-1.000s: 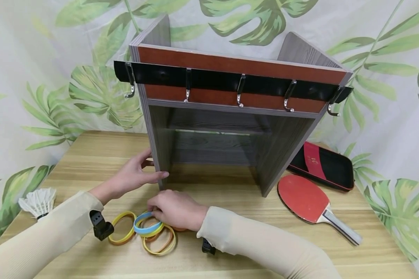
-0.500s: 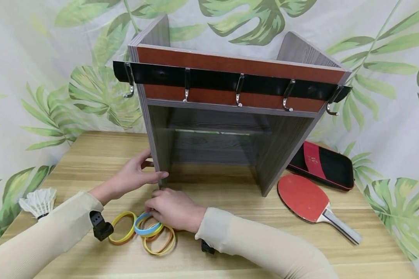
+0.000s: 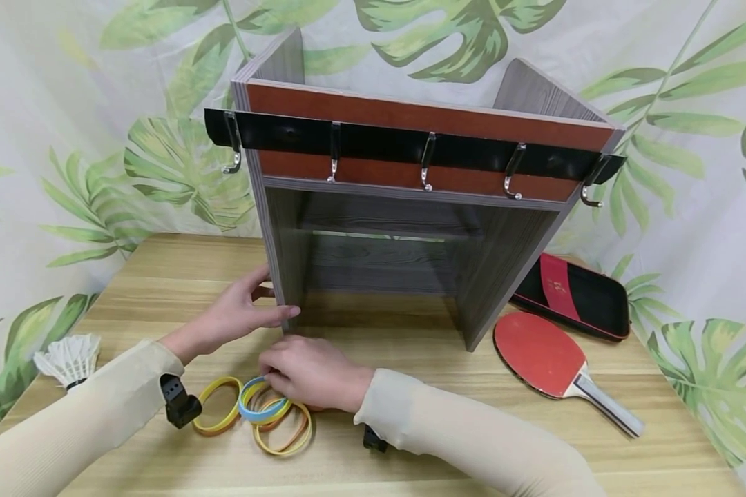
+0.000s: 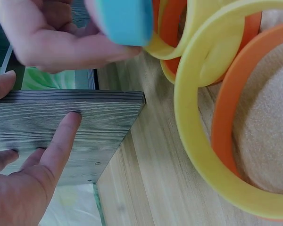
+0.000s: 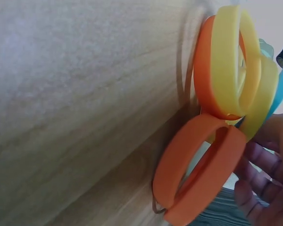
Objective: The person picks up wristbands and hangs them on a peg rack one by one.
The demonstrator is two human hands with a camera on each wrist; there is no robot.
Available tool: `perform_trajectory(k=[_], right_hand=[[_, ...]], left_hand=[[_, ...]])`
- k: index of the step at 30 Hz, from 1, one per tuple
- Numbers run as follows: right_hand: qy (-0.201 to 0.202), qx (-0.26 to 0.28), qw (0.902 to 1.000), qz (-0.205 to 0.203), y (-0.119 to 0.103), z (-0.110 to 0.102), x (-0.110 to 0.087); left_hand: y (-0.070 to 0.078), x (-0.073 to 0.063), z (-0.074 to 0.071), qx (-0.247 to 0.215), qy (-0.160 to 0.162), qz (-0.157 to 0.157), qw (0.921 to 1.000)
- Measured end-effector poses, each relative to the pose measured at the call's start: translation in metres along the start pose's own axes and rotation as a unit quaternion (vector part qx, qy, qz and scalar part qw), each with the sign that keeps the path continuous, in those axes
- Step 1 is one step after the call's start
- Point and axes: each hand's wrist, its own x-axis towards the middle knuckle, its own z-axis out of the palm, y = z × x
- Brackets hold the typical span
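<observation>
A grey wood-grain shelf unit (image 3: 503, 255) stands on the table, with a black hook rail (image 3: 382, 148) across its red-brown front. My left hand (image 3: 236, 314) holds the unit's left side panel (image 4: 99, 115), thumb on the inner side and fingers against the outer face. Lower down, my right hand (image 3: 317, 373) pinches a blue wristband (image 3: 257, 416) at its far right side. The blue wristband sits on a pile of yellow wristbands (image 3: 311, 431) and orange wristbands (image 5: 198, 169). Another yellow wristband (image 3: 200, 400) lies at the pile's left. My right fingertips are partly hidden in the head view.
A white shuttlecock (image 3: 71, 359) lies at the table's left edge. On the right are a red table tennis bat (image 3: 541, 355) and a black bat case (image 3: 597, 297) with a red band. A leaf-patterned cloth (image 3: 161, 159) hangs behind the table (image 3: 410, 435).
The blue wristband has tilted a little in my right hand, showing more of its outer side. My right hand has shifted only slightly. My left hand keeps its place on the panel.
</observation>
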Motion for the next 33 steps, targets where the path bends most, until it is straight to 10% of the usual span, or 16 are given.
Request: perform_trajectory(k=[8, 17, 26, 33], right_hand=[[0.072, 0.055, 0.9951, -0.039, -0.001, -0.008, -0.011], [0.059, 0.153, 0.9849, -0.057, -0.006, -0.033, -0.021], [0.063, 0.322, 0.9436, -0.041, -0.002, -0.055, -0.026], [0.09, 0.439, 0.8928, -0.044, 0.0, -0.073, -0.028]], left_hand=[[0.0, -0.001, 0.001, 0.015, 0.003, 0.015, 0.9998], [0.0, -0.001, 0.001, 0.013, 0.003, 0.017, 0.9998], [0.002, -0.002, 0.0, 0.038, 0.01, 0.02, 0.999], [0.0, -0.001, -0.002, 0.037, 0.008, 0.021, 0.9991]])
